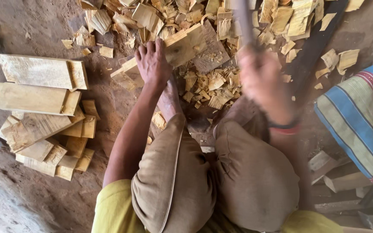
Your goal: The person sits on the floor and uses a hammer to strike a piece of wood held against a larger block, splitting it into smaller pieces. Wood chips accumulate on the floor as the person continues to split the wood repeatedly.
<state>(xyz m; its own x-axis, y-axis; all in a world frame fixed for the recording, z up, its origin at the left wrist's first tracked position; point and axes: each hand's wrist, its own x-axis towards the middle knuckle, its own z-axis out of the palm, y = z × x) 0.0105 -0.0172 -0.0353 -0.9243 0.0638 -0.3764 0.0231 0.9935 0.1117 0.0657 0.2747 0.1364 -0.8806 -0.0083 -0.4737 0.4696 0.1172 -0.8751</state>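
My left hand (153, 62) presses flat on a pale wooden plank (182, 46) that lies slanted across a dark chopping block (210, 54). Blurred with motion, my right hand (264, 84) is shut on the handle of a tool (243, 21) raised above the block; the tool's head is out of view. I squat over the work with both knees (203, 172) in brown cloth below my arms. A foot (169, 101) rests just under the plank.
Wood chips (208, 84) litter the ground around the block and beyond. Stacked cut boards (39, 108) lie at the left on the dirt floor. A striped blue cloth (361, 116) sits at the right, with wood offcuts (337, 174) below it.
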